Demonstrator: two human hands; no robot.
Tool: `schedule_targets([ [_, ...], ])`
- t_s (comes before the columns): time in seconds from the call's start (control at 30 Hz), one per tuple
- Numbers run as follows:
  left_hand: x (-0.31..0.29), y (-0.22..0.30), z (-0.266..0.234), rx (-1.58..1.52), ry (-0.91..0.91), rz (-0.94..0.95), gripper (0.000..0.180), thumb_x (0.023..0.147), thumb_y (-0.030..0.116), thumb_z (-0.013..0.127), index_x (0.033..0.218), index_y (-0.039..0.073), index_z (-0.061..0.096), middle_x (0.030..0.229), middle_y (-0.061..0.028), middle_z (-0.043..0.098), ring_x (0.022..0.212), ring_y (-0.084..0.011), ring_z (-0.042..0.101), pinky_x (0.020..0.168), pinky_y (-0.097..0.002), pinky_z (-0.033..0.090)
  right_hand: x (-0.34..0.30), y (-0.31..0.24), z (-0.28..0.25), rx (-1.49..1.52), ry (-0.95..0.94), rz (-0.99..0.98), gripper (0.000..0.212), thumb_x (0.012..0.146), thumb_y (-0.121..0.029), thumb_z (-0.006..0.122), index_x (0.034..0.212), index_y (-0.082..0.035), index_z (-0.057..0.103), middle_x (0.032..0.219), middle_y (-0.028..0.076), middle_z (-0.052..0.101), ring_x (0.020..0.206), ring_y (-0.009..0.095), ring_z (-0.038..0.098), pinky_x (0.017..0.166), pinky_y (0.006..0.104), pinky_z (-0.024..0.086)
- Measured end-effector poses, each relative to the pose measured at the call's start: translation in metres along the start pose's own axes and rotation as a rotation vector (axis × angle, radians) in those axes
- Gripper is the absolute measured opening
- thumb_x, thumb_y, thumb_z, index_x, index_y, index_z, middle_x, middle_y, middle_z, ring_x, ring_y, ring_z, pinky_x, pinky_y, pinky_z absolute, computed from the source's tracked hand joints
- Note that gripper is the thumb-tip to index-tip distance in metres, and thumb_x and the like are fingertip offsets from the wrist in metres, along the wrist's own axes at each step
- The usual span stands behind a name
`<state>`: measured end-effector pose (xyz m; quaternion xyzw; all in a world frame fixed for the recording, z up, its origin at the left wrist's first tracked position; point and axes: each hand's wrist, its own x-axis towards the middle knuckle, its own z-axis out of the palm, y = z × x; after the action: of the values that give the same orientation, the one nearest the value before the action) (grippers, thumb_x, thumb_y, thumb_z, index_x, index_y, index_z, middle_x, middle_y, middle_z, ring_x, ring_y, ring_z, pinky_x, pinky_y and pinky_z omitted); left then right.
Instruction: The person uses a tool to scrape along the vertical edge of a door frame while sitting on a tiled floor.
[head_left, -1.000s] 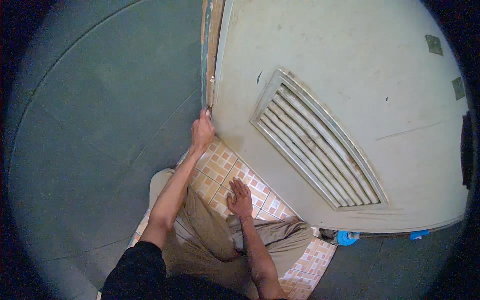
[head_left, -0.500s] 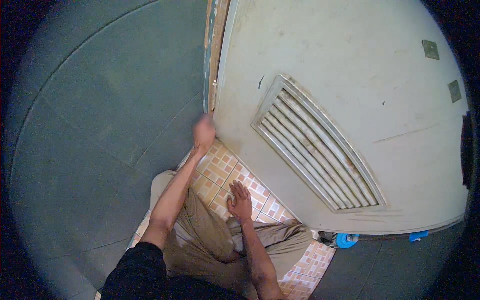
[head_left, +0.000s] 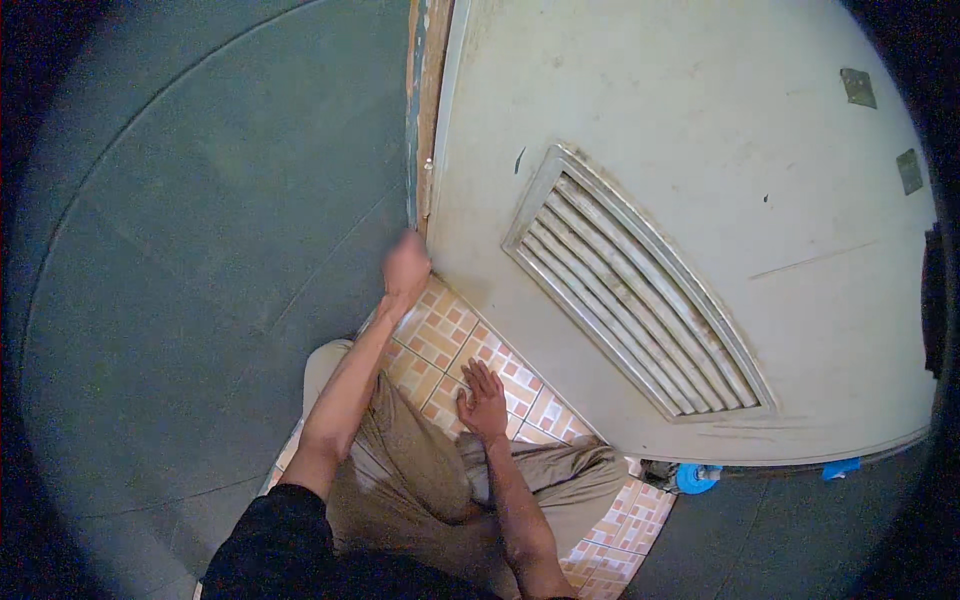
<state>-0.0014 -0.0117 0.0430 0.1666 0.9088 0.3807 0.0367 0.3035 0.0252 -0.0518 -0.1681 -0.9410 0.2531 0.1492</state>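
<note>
Down at the near edge, a black sleeve (head_left: 270,535) and brown trousers (head_left: 415,475) filled the foreground, legs folded on the patterned tiles (head_left: 440,325). Just past the lap, there was the right hand (head_left: 484,405), open and relaxed, fingers loosely parted over the tiles, though whether it touched them could not be told. To its right, beyond the knee, a blue round object (head_left: 693,479) sat by the bottom edge of the door. Farther out, at full stretch, came the left hand (head_left: 406,265), fingers curled and blurred, right at the foot of the worn wooden post (head_left: 430,110); whether it gripped anything could not be made out. That post ran along the left edge of the pale, stained door (head_left: 690,200), which carried a slatted vent (head_left: 640,290). Out toward the far right, two dark patches (head_left: 857,87) marked its surface.
</note>
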Motion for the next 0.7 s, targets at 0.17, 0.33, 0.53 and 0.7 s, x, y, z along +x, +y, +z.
schedule_targets([
  [0.17, -0.003, 0.004, -0.001, -0.005, -0.014, -0.021, 0.033, 0.099, 0.020, 0.043, 0.112, -0.007, 0.058, 0.094, -0.0339, 0.067, 0.095, -0.0513, 0.066, 0.083, -0.0595, 0.052, -0.001, 0.001, -0.001, -0.006, -0.001, -0.006, 0.051, 0.090, -0.023, 0.057, 0.139, -0.009, 0.055, 0.150, 0.011, 0.048, 0.142, 0.028, 0.040, 0.119, 0.0457, 0.028],
  [0.33, -0.003, -0.007, 0.000, 0.018, -0.050, 0.029, 0.030, 0.095, 0.018, 0.049, 0.107, -0.008, 0.059, 0.092, -0.0340, 0.067, 0.091, -0.0508, 0.067, 0.081, -0.0587, 0.053, 0.002, 0.000, -0.002, 0.008, -0.026, 0.024, 0.051, 0.089, -0.022, 0.059, 0.138, -0.009, 0.056, 0.150, 0.011, 0.048, 0.142, 0.029, 0.041, 0.119, 0.0465, 0.028],
  [0.53, 0.001, -0.012, 0.006, 0.007, 0.046, 0.036, 0.028, 0.093, 0.014, 0.051, 0.111, -0.004, 0.061, 0.084, -0.0315, 0.068, 0.082, -0.0496, 0.068, 0.073, -0.0580, 0.054, 0.002, -0.005, -0.002, 0.008, -0.020, 0.009, 0.051, 0.089, -0.022, 0.060, 0.138, -0.008, 0.056, 0.149, 0.012, 0.049, 0.142, 0.029, 0.041, 0.119, 0.0474, 0.029],
  [0.7, -0.008, 0.006, 0.000, -0.011, 0.094, 0.079, 0.028, 0.093, 0.013, 0.052, 0.112, -0.004, 0.062, 0.085, -0.0304, 0.069, 0.080, -0.0490, 0.068, 0.073, -0.0578, 0.055, 0.000, -0.003, -0.004, -0.003, -0.010, 0.018, 0.050, 0.090, -0.022, 0.059, 0.138, -0.008, 0.056, 0.149, 0.012, 0.049, 0.141, 0.030, 0.042, 0.119, 0.0473, 0.029],
])
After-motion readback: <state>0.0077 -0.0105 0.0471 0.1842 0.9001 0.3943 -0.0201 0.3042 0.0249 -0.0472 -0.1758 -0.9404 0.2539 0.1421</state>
